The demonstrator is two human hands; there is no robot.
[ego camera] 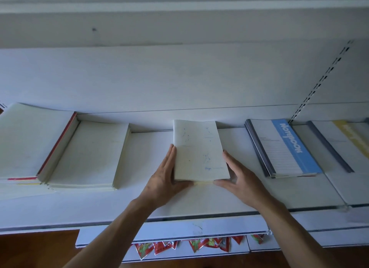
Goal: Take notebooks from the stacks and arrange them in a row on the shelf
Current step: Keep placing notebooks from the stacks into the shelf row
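The faint blue print on the top cover of the middle notebook stack (200,150) is too pale to read. Far left of it, the red-edged stack (30,142) runs off the picture's edge; far right of it, the yellow-striped notebook (339,148) does too. Below it, the red packets (199,245) are half hidden behind the shelf (189,204) front.

A shop: slotted-rail display shelf (199,204) stocked with notebook stacks (287,148), snack packets (199,244) below.

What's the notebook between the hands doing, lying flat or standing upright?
Lying flat. The notebook shows its whole cover face up on the shelf, left hand and right hand against its sides.
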